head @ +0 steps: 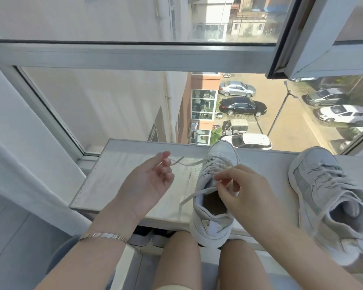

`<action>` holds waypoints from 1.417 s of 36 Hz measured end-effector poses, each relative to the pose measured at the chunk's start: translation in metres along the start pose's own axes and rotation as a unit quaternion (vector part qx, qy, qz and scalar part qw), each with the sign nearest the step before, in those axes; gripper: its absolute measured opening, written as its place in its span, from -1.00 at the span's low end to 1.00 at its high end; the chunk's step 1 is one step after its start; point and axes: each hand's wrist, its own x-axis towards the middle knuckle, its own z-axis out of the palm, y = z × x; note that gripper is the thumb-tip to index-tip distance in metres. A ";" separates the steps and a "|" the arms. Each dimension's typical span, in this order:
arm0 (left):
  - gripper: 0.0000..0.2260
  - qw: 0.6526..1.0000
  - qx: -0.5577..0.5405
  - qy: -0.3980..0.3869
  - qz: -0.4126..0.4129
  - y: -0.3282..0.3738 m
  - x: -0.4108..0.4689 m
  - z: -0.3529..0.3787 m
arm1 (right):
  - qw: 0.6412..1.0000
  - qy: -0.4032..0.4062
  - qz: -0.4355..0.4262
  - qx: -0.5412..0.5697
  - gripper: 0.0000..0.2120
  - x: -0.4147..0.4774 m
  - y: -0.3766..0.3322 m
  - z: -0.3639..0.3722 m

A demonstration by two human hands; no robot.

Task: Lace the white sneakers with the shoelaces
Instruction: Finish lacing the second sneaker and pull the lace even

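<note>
Left hand (149, 181) and right hand (245, 191) each pinch the shoelace (194, 163) of the sneaker (222, 151), heel logo (213, 226) blurred

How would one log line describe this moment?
left grip: holds lace end | right grip: pinches lace at sneaker | sneaker: on sill | other sneaker: at right, untouched

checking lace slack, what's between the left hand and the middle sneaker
Only shoelace, running from left hand to sneaker over the sill; head view.
</note>
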 end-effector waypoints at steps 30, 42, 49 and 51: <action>-0.90 0.956 0.245 0.042 0.153 -0.041 0.005 0.003 | 0.982 0.067 0.051 -0.166 -0.70 0.009 -0.009 0.031; -0.86 0.911 0.367 0.055 0.180 -0.039 0.014 0.002 | 0.993 0.047 0.043 -0.094 -0.73 0.007 -0.003 0.032; -0.80 0.878 0.432 0.013 0.203 -0.031 0.018 0.001 | 0.996 -0.003 0.027 -0.090 -0.83 0.005 -0.002 0.023; -0.78 0.870 0.447 -0.001 0.208 -0.029 0.019 0.000 | 0.996 -0.019 0.026 -0.087 -0.87 0.006 -0.001 0.021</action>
